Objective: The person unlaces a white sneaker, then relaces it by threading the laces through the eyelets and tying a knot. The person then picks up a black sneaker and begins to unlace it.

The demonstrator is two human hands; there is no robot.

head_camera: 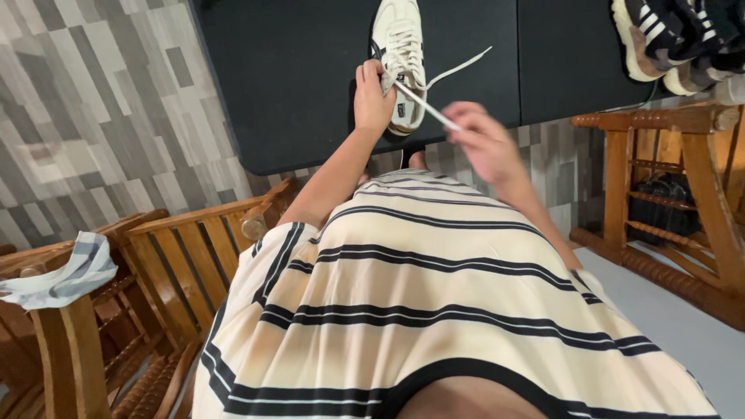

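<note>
A white sneaker with dark trim lies on a black table, toe pointing away. My left hand grips the sneaker's heel side near the lace holes. My right hand, blurred by motion, pinches a white shoelace that runs taut from the shoe toward it. Another lace end trails off to the right on the table. My cream shirt with dark stripes fills the lower view.
Several striped shoes sit at the table's far right corner. Wooden chairs stand at the left, one draped with a pale cloth. A wooden frame stands to the right, with a dark bag inside it.
</note>
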